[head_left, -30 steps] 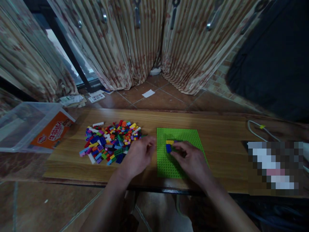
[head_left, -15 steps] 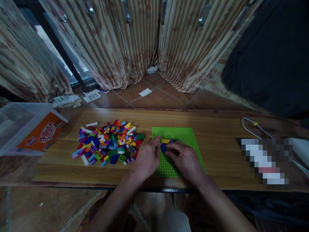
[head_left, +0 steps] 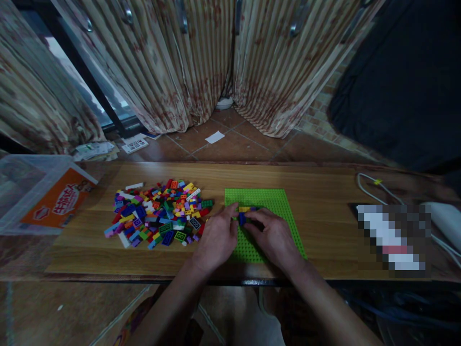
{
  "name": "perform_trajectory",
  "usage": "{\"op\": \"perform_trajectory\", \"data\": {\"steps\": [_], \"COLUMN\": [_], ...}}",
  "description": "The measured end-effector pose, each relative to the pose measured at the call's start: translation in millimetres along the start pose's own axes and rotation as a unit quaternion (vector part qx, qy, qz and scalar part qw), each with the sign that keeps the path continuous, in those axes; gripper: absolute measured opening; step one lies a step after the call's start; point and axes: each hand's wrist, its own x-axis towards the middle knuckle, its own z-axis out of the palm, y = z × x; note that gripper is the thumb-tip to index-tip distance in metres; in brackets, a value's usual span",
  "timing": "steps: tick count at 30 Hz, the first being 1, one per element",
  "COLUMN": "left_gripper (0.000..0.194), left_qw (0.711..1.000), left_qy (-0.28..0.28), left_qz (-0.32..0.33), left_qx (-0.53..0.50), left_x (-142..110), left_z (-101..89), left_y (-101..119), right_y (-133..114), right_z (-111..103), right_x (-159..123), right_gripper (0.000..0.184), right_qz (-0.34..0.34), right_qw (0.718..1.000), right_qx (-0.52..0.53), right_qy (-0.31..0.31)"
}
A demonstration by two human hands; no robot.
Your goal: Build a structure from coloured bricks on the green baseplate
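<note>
A green studded baseplate [head_left: 279,198] lies on the wooden table under both hands. Near its middle sit a yellow brick [head_left: 244,209] and a purple brick [head_left: 253,208], with a blue brick [head_left: 242,219] just in front of the yellow one. My right hand [head_left: 275,235] has thumb and index finger closed at the blue brick's right side. From the left, my left hand [head_left: 217,236] rests over the plate's edge, fingers curled and tips close beside the bricks. Whatever its fingertips may hold is hidden.
A loose heap of coloured bricks [head_left: 158,216] covers the table [head_left: 86,250] left of the plate. Beyond it stands a clear plastic box [head_left: 36,166] with an orange label. At the right are a blurred-out object [head_left: 391,238] and a white cable [head_left: 367,190].
Both hands stay at the same bricks. My right fingers have come slightly lower and closer over the blue brick. The whole view has shifted a little.
</note>
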Motion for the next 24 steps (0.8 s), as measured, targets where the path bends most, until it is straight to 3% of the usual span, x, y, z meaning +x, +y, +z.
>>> {"op": "perform_trajectory", "data": {"steps": [24], "left_gripper": [0.048], "left_qw": [0.999], "left_qy": [0.009], "left_qz": [0.013], "left_qx": [0.04], "left_x": [-3.4], "left_z": [4.8], "left_y": [1.4], "right_y": [2.3], "right_z": [0.7], "right_x": [-0.6], "right_gripper": [0.021], "right_qz": [-0.045], "right_qw": [0.998], "right_qx": [-0.031], "right_qy": [-0.009]}}
